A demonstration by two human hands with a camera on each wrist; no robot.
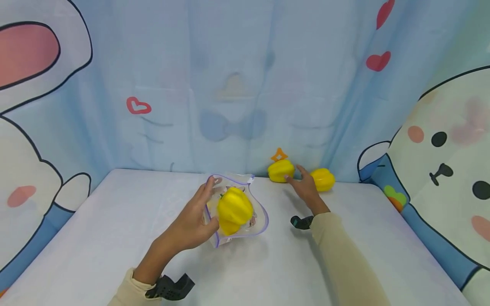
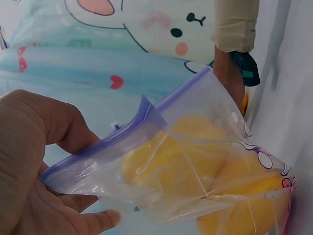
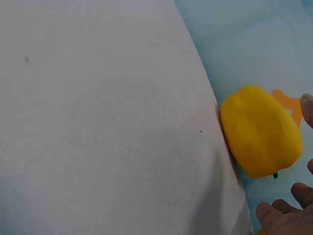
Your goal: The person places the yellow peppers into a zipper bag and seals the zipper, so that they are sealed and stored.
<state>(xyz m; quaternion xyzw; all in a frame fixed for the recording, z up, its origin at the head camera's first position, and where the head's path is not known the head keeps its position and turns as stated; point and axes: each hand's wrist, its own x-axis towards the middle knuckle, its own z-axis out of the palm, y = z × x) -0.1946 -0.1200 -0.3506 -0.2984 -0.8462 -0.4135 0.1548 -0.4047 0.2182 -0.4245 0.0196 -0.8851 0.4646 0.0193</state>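
My left hand [image 1: 187,225] grips the rim of a clear zip bag [image 1: 261,219] with a purple zip edge, its mouth spread open. Inside are yellow bell peppers [image 1: 235,207]; the left wrist view shows at least two through the plastic. At the back of the table, my right hand [image 1: 305,189] reaches between two more yellow bell peppers. Its spread fingers are close to the left bell pepper [image 3: 261,132]; whether they touch it I cannot tell. The other bell pepper [image 1: 323,179] lies just right of that hand, partly covered by it.
A white cloth covers the table [image 1: 115,238]. Behind its back edge hangs a light blue curtain [image 1: 164,76] with cartoon prints, and the peppers lie close against it. Each wrist wears a black strap device [image 1: 170,288].
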